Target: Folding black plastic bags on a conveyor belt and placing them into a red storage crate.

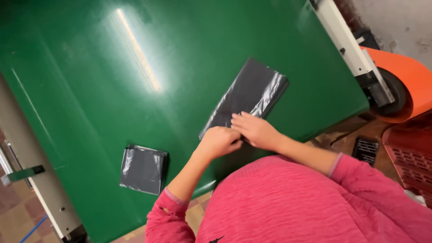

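A long folded black plastic bag (249,96) lies on the green conveyor belt (112,81). My left hand (219,141) is fisted at the bag's near end, pinching its edge. Beside it, my right hand (255,130) presses flat on the same near end, fingers spread over the plastic. The two hands touch each other. A second black bag (143,169), folded into a small square, rests on the belt to the left, close to my left forearm and untouched.
A white metal frame rail (348,42) runs along the belt's far right side, with an orange roller guard (405,81) beyond it. A red plastic crate (411,155) stands at the right. Another white frame (27,148) borders the left over tiled floor.
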